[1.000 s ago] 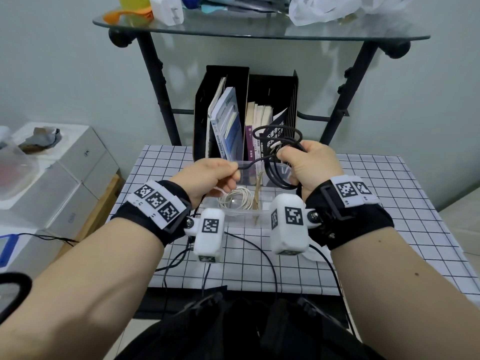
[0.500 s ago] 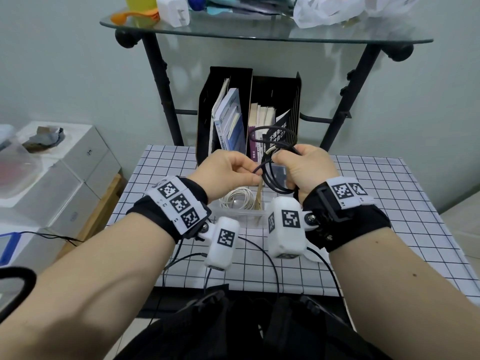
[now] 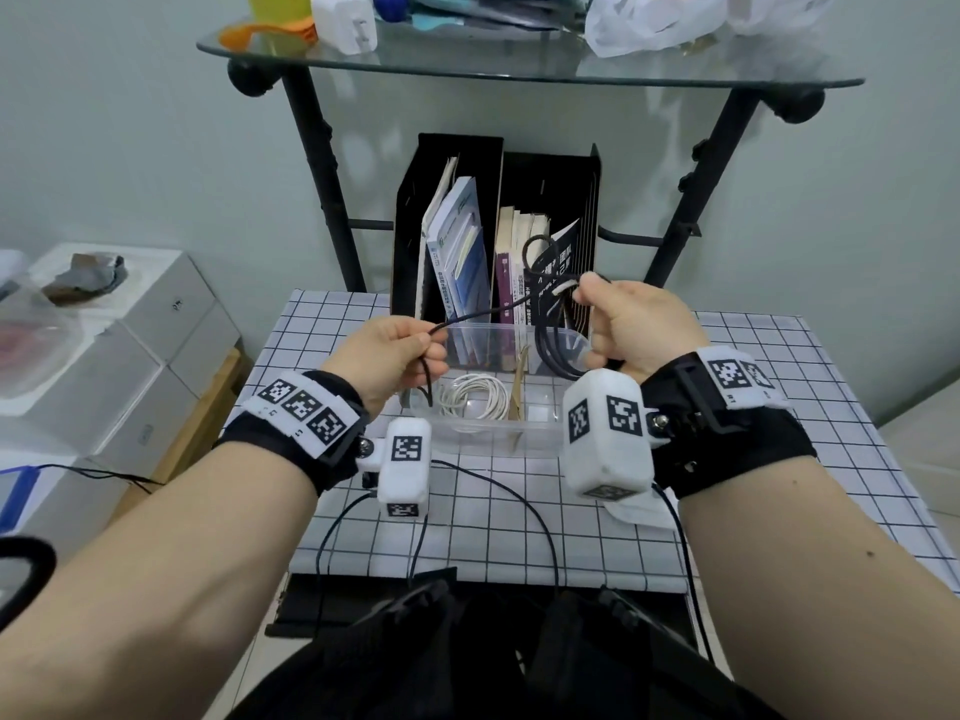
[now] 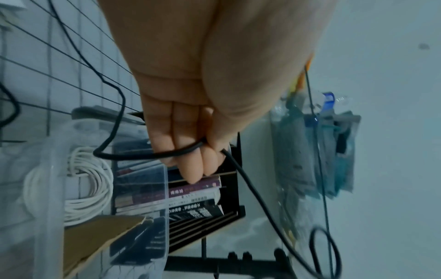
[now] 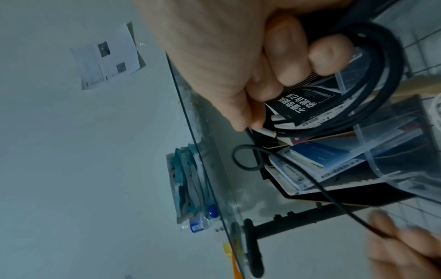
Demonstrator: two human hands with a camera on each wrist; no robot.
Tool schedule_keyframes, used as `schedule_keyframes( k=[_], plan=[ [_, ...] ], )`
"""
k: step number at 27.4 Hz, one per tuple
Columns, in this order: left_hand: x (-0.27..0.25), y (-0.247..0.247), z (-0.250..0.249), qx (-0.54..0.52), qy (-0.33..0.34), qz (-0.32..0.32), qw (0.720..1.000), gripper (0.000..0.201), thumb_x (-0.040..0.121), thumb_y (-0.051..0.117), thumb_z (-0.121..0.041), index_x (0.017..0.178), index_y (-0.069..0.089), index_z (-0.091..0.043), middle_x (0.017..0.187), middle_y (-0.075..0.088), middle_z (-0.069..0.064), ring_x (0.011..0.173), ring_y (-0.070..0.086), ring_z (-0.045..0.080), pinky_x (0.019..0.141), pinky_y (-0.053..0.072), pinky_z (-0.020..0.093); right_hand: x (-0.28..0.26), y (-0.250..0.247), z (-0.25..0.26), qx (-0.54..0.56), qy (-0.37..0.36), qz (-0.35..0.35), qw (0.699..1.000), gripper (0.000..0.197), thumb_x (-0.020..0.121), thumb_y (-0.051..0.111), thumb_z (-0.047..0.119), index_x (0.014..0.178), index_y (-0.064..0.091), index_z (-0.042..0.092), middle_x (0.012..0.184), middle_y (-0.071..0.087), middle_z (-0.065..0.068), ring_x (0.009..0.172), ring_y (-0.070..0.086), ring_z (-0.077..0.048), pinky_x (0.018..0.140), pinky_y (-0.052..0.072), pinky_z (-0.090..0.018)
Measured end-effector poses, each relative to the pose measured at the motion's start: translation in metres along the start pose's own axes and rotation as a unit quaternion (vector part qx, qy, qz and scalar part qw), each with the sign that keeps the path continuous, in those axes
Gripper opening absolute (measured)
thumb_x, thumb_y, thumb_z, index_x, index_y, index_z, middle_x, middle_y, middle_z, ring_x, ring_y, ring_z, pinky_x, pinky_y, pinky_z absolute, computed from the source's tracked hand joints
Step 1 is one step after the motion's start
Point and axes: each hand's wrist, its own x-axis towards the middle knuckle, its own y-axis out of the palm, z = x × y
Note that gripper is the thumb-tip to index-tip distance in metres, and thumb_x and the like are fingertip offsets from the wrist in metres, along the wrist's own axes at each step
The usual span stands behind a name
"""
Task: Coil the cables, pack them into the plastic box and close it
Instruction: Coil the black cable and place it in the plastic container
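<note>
I hold the black cable [image 3: 553,330] up over the clear plastic box [image 3: 498,439], which sits on the checked surface [image 3: 810,407] in front of me. My right hand [image 3: 631,330] has its fingers [image 5: 281,62] curled round the loops I have gathered, with thumb and forefinger pinching the bundle at the top, where a small white piece, perhaps a tie or plug, shows. I keep the loops hanging free so they stay round and do not twist.

My left hand [image 3: 389,356] is further left and a little lower, fingers [image 4: 188,156] curled round the loose tail of the same cable. The stretch between my hands runs fairly taut, which lets me feed the tail into the coil under control. A short end dangles below my left hand.

A white cable [image 3: 475,402] lies coiled in the left part of the box, beside a brown upright divider [image 3: 519,392]. The right part looks free, and I judge the black coil belongs there. I see no lid for certain.

Behind the box stands a black file holder [image 3: 452,163] with books, under a glass shelf [image 3: 519,70]. The thin black wires near me belong to the wrist cameras; I must not mix them up with the cable.

My next concern is securing the tail so the coil does not spring open when I let go.
</note>
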Motion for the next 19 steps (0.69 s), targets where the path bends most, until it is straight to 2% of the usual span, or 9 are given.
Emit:
schedule_keyframes(
  k=[3, 6, 10, 12, 15, 17, 19],
  plan=[
    [0.001, -0.013, 0.004, -0.084, -0.034, 0.011, 0.996, 0.026, 0.100, 0.035, -0.003, 0.089, 0.059, -0.008, 0.065, 0.056, 0.002, 0.050, 0.057, 0.008, 0.054, 0.052, 0.018, 0.000, -0.006, 0.006, 0.004, -0.016, -0.024, 1.000, 0.018, 0.093, 0.059, 0.022, 0.079, 0.059, 0.011, 0.043, 0.030, 0.007, 0.033, 0.023, -0.007, 0.043, 0.025, -0.025],
    [0.000, -0.020, 0.006, -0.113, -0.072, 0.059, 0.989, 0.025, 0.100, 0.036, -0.004, 0.089, 0.059, -0.008, 0.059, 0.058, -0.001, 0.052, 0.059, 0.009, 0.062, 0.052, 0.022, 0.001, -0.004, 0.006, -0.001, -0.017, -0.025, 1.000, 0.018, 0.091, 0.060, 0.023, 0.078, 0.060, 0.011, 0.043, 0.028, 0.007, 0.035, 0.022, -0.009, 0.045, 0.025, -0.025],
    [-0.006, -0.012, 0.007, -0.007, -0.060, 0.119, 0.991, 0.023, 0.096, 0.042, 0.001, 0.094, 0.065, -0.006, 0.068, 0.068, 0.001, 0.066, 0.066, 0.012, 0.065, 0.055, 0.019, 0.003, 0.003, 0.002, 0.015, 0.017, 0.014, 1.000, 0.022, 0.092, 0.053, 0.023, 0.076, 0.059, 0.009, 0.042, 0.023, 0.006, 0.035, 0.017, -0.010, 0.046, 0.020, -0.026],
    [-0.008, -0.003, 0.006, 0.053, -0.032, 0.130, 0.990, 0.023, 0.094, 0.046, 0.003, 0.095, 0.066, -0.008, 0.076, 0.072, 0.001, 0.075, 0.066, 0.012, 0.075, 0.054, 0.019, 0.003, 0.008, -0.001, 0.002, 0.020, 0.030, 0.999, 0.022, 0.093, 0.051, 0.019, 0.075, 0.059, 0.009, 0.040, 0.024, 0.007, 0.035, 0.016, -0.010, 0.046, 0.018, -0.026],
    [-0.009, 0.008, -0.003, 0.066, 0.000, 0.148, 0.987, 0.018, 0.093, 0.054, -0.005, 0.096, 0.069, -0.014, 0.085, 0.073, 0.000, 0.084, 0.065, 0.012, 0.088, 0.049, 0.025, 0.001, 0.015, -0.006, -0.011, 0.022, 0.045, 0.999, 0.022, 0.093, 0.051, 0.016, 0.074, 0.058, 0.009, 0.038, 0.024, 0.007, 0.033, 0.015, -0.009, 0.046, 0.017, -0.026],
    [-0.008, 0.013, -0.010, 0.118, 0.030, 0.172, 0.978, 0.014, 0.090, 0.060, -0.013, 0.097, 0.070, -0.021, 0.091, 0.072, -0.001, 0.088, 0.063, 0.011, 0.091, 0.048, 0.027, 0.001, 0.017, -0.008, 0.009, 0.028, 0.053, 0.998, 0.023, 0.094, 0.050, 0.017, 0.074, 0.057, 0.009, 0.038, 0.024, 0.007, 0.032, 0.015, -0.008, 0.045, 0.017, -0.025],
    [-0.008, 0.017, -0.010, 0.168, 0.046, 0.188, 0.967, 0.014, 0.088, 0.064, -0.014, 0.098, 0.069, -0.021, 0.091, 0.071, -0.002, 0.088, 0.063, 0.010, 0.091, 0.048, 0.027, 0.001, 0.017, -0.008, 0.055, 0.033, 0.066, 0.996, 0.023, 0.096, 0.050, 0.018, 0.076, 0.057, 0.009, 0.038, 0.023, 0.007, 0.033, 0.015, -0.008, 0.045, 0.017, -0.023]
  ],
)
